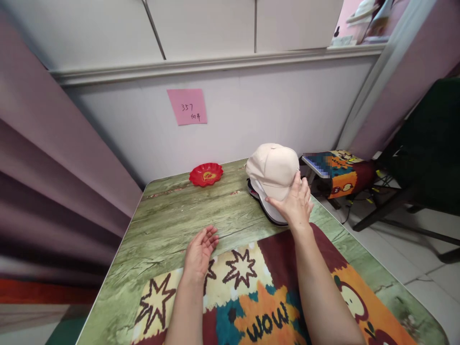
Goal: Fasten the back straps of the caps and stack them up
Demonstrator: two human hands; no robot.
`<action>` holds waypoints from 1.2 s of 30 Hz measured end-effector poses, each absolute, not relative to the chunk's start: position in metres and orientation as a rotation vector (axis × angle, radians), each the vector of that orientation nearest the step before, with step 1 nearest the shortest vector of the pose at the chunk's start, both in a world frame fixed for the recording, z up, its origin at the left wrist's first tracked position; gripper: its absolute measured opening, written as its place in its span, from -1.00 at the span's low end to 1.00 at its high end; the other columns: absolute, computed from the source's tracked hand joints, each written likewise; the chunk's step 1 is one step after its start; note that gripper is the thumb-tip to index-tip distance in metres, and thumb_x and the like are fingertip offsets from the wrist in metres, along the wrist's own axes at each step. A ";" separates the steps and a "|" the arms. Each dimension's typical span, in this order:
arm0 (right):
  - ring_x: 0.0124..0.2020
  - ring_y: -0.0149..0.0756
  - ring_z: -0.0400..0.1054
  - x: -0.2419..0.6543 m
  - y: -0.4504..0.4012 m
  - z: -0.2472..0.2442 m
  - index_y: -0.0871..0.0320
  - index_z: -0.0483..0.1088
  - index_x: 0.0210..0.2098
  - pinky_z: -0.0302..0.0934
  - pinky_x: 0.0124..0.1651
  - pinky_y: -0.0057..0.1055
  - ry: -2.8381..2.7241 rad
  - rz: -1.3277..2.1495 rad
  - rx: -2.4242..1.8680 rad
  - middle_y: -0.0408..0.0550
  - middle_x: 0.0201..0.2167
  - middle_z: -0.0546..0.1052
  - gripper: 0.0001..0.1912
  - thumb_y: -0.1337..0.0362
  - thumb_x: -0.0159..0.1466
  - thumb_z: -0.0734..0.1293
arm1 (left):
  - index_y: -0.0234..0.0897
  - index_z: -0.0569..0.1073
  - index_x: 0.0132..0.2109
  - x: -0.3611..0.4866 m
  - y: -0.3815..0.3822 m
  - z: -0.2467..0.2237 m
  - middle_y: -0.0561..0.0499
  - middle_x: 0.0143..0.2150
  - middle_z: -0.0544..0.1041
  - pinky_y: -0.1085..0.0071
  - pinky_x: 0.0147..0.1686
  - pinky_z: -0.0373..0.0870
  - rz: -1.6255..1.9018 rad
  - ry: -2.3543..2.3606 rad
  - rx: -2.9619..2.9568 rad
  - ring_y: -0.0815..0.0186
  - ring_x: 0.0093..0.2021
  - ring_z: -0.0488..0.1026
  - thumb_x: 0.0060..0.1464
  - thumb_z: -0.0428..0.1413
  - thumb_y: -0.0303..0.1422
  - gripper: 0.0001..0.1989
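A cream baseball cap [275, 165] sits on top of a small stack of headwear at the table's far right, its brim facing me. Beneath it show a whitish cap [264, 194] and a dark brim edge [271, 218]. My right hand [296, 203] is against the cap's brim, thumb at the front edge and fingers stretched along the right side, spread rather than wrapped round. Over the table's middle, near the mat's back edge, my left hand [201, 249] is held palm inward, fingers loosely curved and apart, with nothing in it.
A red scalloped dish [206, 174] stands at the back of the green wood-patterned table [161, 225]. A colourful mat [247, 282] covers the near part. On the wall hangs a pink note [187, 106]. A low stool [334, 170] and a dark chair [424, 153] stand to the right.
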State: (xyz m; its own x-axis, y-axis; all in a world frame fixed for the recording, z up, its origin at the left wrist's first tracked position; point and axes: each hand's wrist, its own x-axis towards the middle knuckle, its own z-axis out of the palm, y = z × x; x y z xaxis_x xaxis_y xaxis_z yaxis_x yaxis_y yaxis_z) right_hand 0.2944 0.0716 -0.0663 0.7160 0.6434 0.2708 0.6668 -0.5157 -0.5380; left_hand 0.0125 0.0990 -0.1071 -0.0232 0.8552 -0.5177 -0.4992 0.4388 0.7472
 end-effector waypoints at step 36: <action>0.44 0.19 -0.03 0.302 0.075 -0.073 0.32 -0.33 0.49 -0.12 0.35 0.29 -0.953 0.128 -2.335 0.44 0.43 0.07 0.32 -0.26 0.06 0.37 | -0.48 0.53 -0.20 0.010 0.103 -0.107 -0.13 -0.37 0.63 0.48 -0.48 0.55 1.114 1.127 0.340 0.36 -0.51 0.56 0.29 0.00 -0.58 -0.80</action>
